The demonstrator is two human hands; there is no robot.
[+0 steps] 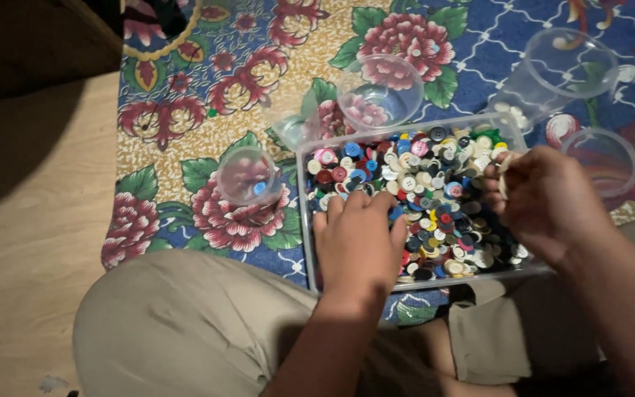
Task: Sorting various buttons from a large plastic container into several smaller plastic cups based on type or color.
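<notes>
We see the clear tray (304, 192) of mixed buttons (424, 187) lying on the floral cloth (207, 95) before the knees — long axis left to right. Left hand (358, 239) rests spread on the buttons; right hand (542, 202) is curled, pinching pale buttons.

Multicoloured buttons (435, 191); clear tray (304, 191); blue-and-red floral cloth (207, 95)

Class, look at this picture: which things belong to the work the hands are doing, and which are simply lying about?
In the work: left hand, right hand, clear box, mixed buttons, four clear cups, e.g..

Lying about: floral cloth, wooden floor.
</notes>
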